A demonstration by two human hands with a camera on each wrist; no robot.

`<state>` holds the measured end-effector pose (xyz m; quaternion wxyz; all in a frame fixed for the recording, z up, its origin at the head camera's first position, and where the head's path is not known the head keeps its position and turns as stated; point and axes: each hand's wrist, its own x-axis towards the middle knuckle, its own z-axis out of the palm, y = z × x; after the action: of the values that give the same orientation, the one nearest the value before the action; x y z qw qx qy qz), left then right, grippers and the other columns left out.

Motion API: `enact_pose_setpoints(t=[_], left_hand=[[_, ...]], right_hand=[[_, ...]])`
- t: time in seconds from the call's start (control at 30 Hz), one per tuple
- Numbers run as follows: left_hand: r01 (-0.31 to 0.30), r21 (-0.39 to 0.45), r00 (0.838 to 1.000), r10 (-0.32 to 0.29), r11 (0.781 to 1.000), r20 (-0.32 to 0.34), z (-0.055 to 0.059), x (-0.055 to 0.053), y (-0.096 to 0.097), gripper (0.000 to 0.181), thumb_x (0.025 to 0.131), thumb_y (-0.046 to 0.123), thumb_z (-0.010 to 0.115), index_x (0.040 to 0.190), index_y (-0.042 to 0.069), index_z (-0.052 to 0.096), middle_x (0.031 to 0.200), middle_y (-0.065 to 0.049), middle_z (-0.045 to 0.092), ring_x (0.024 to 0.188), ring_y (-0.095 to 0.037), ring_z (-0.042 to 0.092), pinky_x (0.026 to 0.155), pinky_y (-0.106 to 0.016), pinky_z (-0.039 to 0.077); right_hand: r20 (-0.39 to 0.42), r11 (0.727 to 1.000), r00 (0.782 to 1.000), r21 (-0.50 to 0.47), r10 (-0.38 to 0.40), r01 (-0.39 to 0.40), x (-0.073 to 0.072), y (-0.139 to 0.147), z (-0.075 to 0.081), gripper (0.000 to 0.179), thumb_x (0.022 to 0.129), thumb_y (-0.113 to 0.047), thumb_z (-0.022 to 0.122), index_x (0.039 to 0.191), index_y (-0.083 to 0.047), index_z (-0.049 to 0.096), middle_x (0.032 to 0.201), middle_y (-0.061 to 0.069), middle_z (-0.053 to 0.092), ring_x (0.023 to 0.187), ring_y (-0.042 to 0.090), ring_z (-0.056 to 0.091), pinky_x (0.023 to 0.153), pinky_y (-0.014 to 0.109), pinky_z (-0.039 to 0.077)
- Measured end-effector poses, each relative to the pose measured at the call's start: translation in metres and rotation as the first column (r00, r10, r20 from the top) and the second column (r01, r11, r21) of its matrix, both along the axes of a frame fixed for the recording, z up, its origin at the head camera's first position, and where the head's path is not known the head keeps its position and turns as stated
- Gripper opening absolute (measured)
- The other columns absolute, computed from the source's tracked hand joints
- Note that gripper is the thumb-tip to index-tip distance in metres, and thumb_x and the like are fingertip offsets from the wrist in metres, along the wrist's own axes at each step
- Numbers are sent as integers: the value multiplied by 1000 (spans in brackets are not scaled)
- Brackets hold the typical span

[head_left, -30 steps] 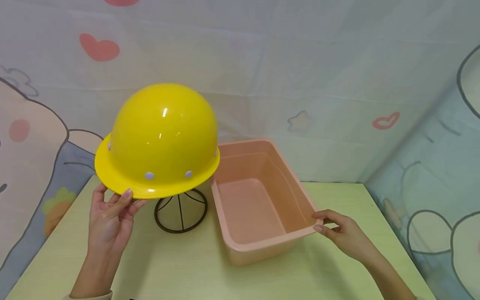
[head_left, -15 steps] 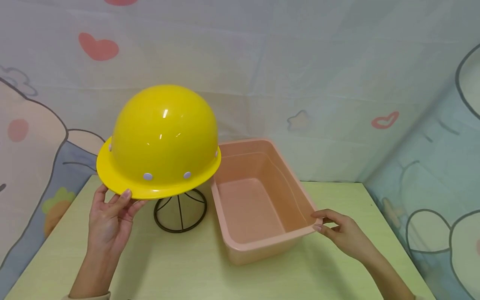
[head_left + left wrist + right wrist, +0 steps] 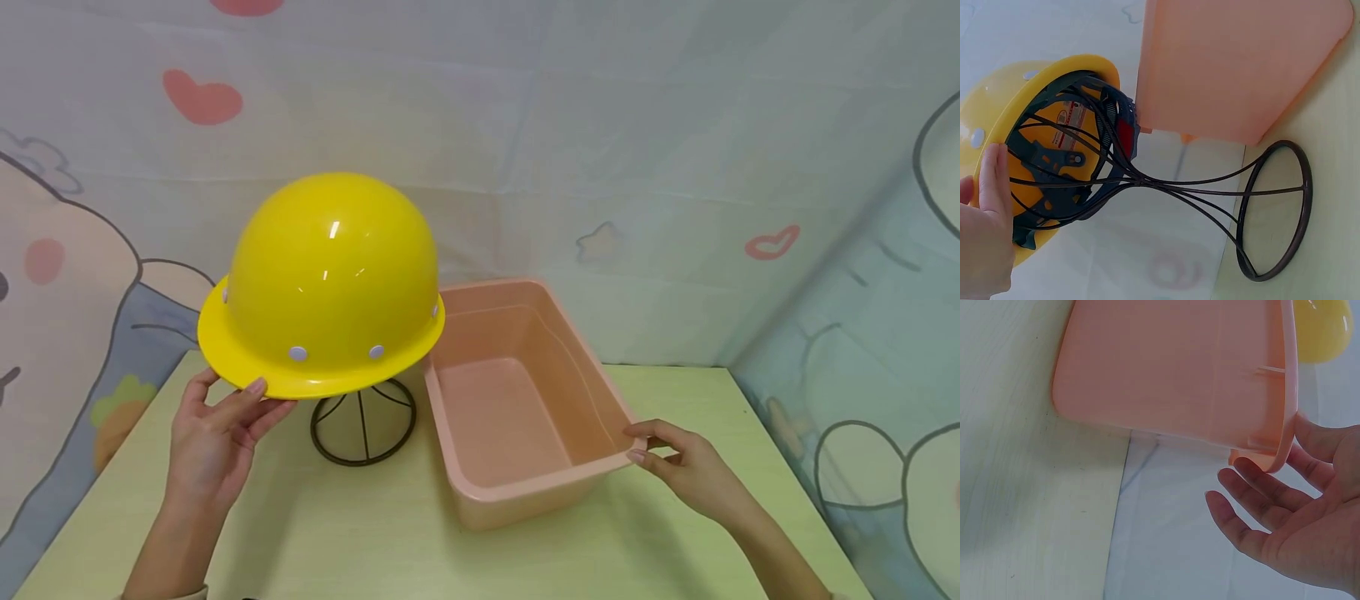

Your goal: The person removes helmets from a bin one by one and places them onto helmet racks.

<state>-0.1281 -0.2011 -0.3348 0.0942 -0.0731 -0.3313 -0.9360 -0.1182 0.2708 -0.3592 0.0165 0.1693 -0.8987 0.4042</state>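
Observation:
A yellow hard hat (image 3: pixel 333 283) sits tilted over a black wire stand (image 3: pixel 365 425), whose upper wires reach up inside the shell in the left wrist view. My left hand (image 3: pixel 213 442) pinches the near-left brim, thumb on top and fingers beneath. Inside the hat, a dark suspension harness (image 3: pixel 1054 169) shows. To the right of the stand is a pink plastic tub (image 3: pixel 517 487) with nothing in it. The thumb and index finger of my right hand (image 3: pixel 690 467) pinch the tub's near-right rim corner; its other fingers spread loosely below in the right wrist view.
Everything stands on a pale wooden table (image 3: pixel 360 542). A printed cloth backdrop (image 3: pixel 645 142) hangs behind and along both sides, close to the table's far edge. The hat's right brim overlaps the tub's left rim in the head view.
The hat has shifted slightly right and down, its brim still in my left hand, and the left wrist has swung a little left. My right hand and the tub hold still.

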Motion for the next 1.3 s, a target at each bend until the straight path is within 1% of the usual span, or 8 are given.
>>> enact_pose_setpoints(t=[0.23, 0.57, 0.7, 0.83, 0.93, 1.03, 1.17, 1.3], left_hand=[[14, 41, 1000, -14, 999, -12, -1, -2, 0, 36, 86, -20, 43, 111, 1, 29, 87, -21, 63, 74, -34, 66, 69, -42, 53], [36, 53, 999, -36, 998, 1, -4, -4, -2, 38, 86, -21, 43, 113, -1, 26, 92, -21, 62, 74, -34, 66, 70, -41, 53], [53, 74, 998, -55, 996, 25, -9, -5, -4, 37, 86, -20, 42, 115, -1, 28, 95, -20, 60, 77, -34, 66, 72, -41, 53], [111, 111, 990, -120, 988, 76, -15, -5, -5, 32, 89, -17, 41, 116, -1, 37, 101, -18, 58, 83, -33, 65, 77, -39, 52], [135, 126, 981, -150, 983, 119, -18, -3, -6, 31, 90, -14, 42, 117, 0, 41, 104, -17, 58, 86, -31, 64, 80, -38, 51], [108, 86, 985, -119, 990, 122, -18, -3, -6, 34, 90, -13, 43, 119, 1, 33, 104, -16, 58, 84, -30, 65, 79, -38, 51], [66, 30, 994, -68, 997, 86, -14, -2, -7, 41, 89, -15, 44, 119, 3, 24, 102, -15, 57, 80, -30, 65, 76, -38, 52], [69, 16, 995, -70, 998, 71, -12, -1, -7, 42, 89, -14, 44, 119, 4, 23, 101, -15, 57, 79, -29, 66, 76, -38, 53]], right_hand=[[-2, 1000, 1000, -2, -3, 3, 1, -1, 0, 26, 87, -14, 62, 110, -2, 60, 100, 6, 62, 86, 7, 54, 65, 25, 53], [1, 1000, 1000, 2, -6, 6, 0, -1, -1, 26, 86, -13, 63, 110, -3, 60, 96, 4, 61, 85, 7, 54, 65, 25, 53], [-7, 1000, 1000, 4, -4, 4, 0, -1, -1, 26, 87, -13, 63, 110, -3, 60, 98, 4, 62, 86, 6, 54, 65, 25, 53], [-23, 1000, 1000, 3, 0, 0, 0, -1, -1, 25, 86, -12, 63, 109, -3, 61, 99, 5, 62, 86, 6, 53, 64, 25, 53], [-20, 1000, 1000, -1, 4, -4, 0, -2, -1, 25, 86, -12, 63, 109, -3, 61, 101, 6, 62, 86, 6, 53, 64, 25, 53], [-15, 1000, 1000, -3, 6, -6, 0, -1, -1, 25, 87, -13, 63, 110, -3, 61, 101, 6, 62, 86, 6, 53, 64, 25, 53], [-17, 1000, 1000, 0, 3, -3, 0, -1, -1, 25, 86, -12, 63, 110, -3, 60, 100, 6, 62, 86, 6, 53, 65, 25, 54], [-16, 1000, 1000, -1, 4, -4, 0, -1, -2, 26, 87, -12, 62, 110, -3, 60, 100, 5, 62, 86, 6, 53, 65, 25, 53]])
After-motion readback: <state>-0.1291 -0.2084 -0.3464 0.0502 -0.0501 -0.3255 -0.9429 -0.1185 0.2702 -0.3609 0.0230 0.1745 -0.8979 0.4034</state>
